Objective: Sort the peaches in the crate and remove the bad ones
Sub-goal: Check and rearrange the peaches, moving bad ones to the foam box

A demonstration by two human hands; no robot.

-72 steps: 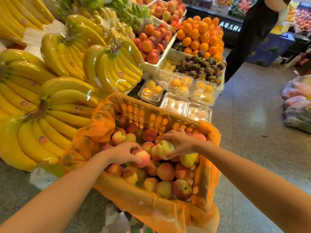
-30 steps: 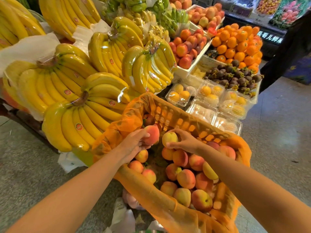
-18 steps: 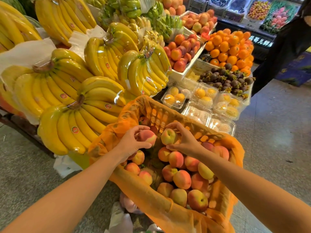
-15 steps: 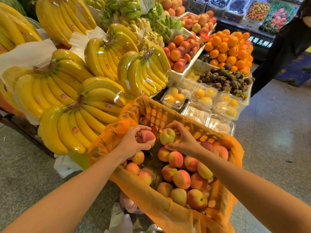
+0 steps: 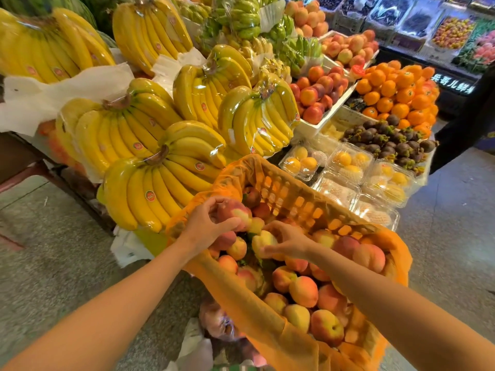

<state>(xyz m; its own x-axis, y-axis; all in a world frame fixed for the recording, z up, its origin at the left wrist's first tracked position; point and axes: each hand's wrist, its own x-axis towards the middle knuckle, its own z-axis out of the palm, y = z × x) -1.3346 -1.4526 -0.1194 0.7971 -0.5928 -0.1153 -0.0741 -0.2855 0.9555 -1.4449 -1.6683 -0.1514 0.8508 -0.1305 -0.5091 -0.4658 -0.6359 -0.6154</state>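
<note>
left hand (image 5: 206, 226) curls fingers round a reddish peach (image 5: 234, 213); right hand (image 5: 288, 241) apparently pinches a pale peach (image 5: 261, 241) over the crate (image 5: 292, 195). turn each gently, checking every side.

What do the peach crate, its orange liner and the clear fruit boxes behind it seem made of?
Crate: rigid orange plastic, fairly matte; its wall shows a moulded grid of slots. Liner: thin, semi-translucent orange sheet, probably plastic film or fine fabric; it wrinkles and drapes over the rim. Boxes: clear glossy plastic; glare on lids, fruit visible through them.
</note>
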